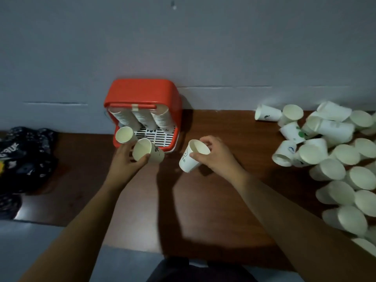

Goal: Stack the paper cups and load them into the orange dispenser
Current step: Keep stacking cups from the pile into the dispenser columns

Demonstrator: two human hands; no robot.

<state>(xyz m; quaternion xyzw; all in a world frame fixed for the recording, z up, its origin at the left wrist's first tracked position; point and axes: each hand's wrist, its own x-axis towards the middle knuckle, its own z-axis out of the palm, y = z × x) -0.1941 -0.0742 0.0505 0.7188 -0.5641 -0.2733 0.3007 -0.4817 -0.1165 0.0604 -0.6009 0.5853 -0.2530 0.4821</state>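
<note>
The orange dispenser (142, 92) stands against the wall with three stacks of paper cups (140, 117) hanging inside it over a white grille. My left hand (125, 161) grips a white paper cup (147, 150) tilted with its mouth toward me, just in front of the dispenser's left side. Another cup (124, 134) sits at the dispenser's lower left, close to that hand. My right hand (215, 154) holds a second white cup (192, 156) by its rim and side, to the right of the dispenser above the table.
A large pile of loose white paper cups (333, 151) covers the right part of the brown wooden table (213, 200). A dark patterned cloth (24, 155) lies at the left edge. The grey wall runs right behind the dispenser.
</note>
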